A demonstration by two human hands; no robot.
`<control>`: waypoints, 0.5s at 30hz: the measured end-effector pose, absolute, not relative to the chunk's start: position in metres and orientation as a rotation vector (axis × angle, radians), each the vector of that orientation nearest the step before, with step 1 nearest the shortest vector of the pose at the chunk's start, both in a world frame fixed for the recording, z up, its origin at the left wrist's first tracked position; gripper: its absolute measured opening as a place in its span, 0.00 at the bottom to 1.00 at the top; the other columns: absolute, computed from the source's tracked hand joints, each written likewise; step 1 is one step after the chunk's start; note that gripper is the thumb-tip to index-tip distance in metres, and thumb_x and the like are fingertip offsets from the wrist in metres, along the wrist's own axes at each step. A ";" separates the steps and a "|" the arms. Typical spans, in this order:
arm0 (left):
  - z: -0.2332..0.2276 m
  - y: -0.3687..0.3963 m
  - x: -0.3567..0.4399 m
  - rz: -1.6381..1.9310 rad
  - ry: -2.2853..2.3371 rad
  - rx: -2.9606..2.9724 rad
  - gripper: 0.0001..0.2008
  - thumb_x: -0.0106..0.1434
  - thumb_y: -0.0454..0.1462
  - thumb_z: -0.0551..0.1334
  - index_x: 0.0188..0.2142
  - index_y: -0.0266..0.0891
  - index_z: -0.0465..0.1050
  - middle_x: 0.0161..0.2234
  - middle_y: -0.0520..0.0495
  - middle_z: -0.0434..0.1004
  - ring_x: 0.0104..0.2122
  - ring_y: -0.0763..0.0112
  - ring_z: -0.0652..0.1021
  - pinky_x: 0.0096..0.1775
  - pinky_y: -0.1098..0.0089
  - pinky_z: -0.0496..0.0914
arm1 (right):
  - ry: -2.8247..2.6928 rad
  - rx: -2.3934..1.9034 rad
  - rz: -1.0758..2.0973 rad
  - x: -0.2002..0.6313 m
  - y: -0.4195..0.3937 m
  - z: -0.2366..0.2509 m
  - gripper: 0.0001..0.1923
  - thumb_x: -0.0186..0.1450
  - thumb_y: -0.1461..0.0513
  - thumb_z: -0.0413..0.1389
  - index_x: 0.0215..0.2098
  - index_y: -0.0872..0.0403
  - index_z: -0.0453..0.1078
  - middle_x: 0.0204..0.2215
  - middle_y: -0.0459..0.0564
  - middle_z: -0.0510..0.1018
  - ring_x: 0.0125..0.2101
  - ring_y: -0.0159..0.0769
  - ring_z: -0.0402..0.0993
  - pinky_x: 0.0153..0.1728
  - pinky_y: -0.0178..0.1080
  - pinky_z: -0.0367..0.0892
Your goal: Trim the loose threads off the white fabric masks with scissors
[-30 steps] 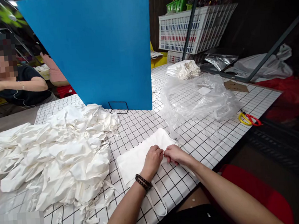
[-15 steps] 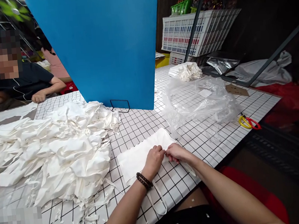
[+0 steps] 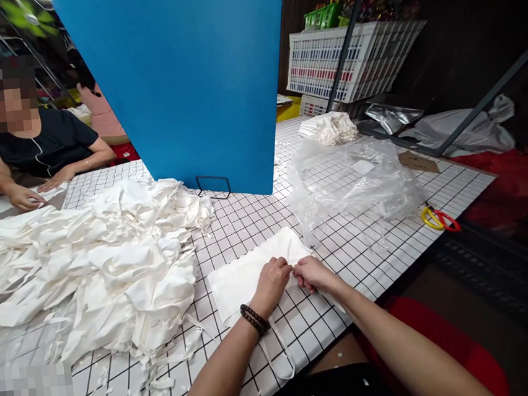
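Observation:
A flat white cloth piece (image 3: 239, 278) lies on the grid-patterned table in front of me, with a thin white strap (image 3: 285, 351) looping from its near side. My left hand (image 3: 275, 279), a beaded bracelet on its wrist, rests on the cloth with the fingers pinched at its near right edge. Right beside it my right hand (image 3: 312, 274) is closed too, its fingertips almost meeting those of the left. Both seem to pinch the cloth's edge or strap; the exact spot is hidden by the fingers.
A heap of white cloth pieces (image 3: 125, 267) covers the left. Behind stands a tall blue board (image 3: 198, 92) in a wire stand (image 3: 213, 187). Clear plastic bags (image 3: 360, 182) and scissors (image 3: 441, 218) lie to the right. Across the table, a co-worker (image 3: 39, 145) handles white cloth.
My hands stay at nearly the same spot, the right one shifting very slightly. Across the table, the co-worker's hands have moved together over the white cloth.

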State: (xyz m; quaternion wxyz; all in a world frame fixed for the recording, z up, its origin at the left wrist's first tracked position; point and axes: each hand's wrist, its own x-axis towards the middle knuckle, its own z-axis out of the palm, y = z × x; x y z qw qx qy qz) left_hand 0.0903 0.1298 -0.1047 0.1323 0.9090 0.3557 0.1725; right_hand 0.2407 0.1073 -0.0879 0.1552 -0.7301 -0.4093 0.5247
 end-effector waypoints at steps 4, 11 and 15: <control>-0.102 0.130 0.091 0.508 1.038 2.626 0.10 0.65 0.29 0.57 0.38 0.39 0.76 0.38 0.45 0.73 0.38 0.64 0.71 0.41 0.65 0.69 | -1.215 -2.154 1.439 0.238 0.107 -0.084 0.12 0.70 0.56 0.53 0.39 0.58 0.69 0.28 0.44 0.73 0.21 0.25 0.68 0.22 0.30 0.68; -0.105 0.131 0.091 0.531 1.044 2.615 0.09 0.65 0.29 0.57 0.38 0.39 0.76 0.37 0.45 0.72 0.38 0.64 0.71 0.40 0.65 0.69 | -1.180 -2.181 1.423 0.237 0.108 -0.086 0.12 0.70 0.56 0.53 0.41 0.58 0.70 0.32 0.47 0.75 0.26 0.28 0.72 0.27 0.34 0.71; -0.109 0.132 0.092 0.554 1.044 2.602 0.09 0.65 0.29 0.57 0.37 0.39 0.76 0.36 0.45 0.73 0.38 0.64 0.71 0.40 0.65 0.69 | -1.112 -2.150 1.405 0.235 0.107 -0.090 0.13 0.70 0.56 0.53 0.43 0.58 0.69 0.32 0.46 0.75 0.26 0.28 0.72 0.26 0.33 0.71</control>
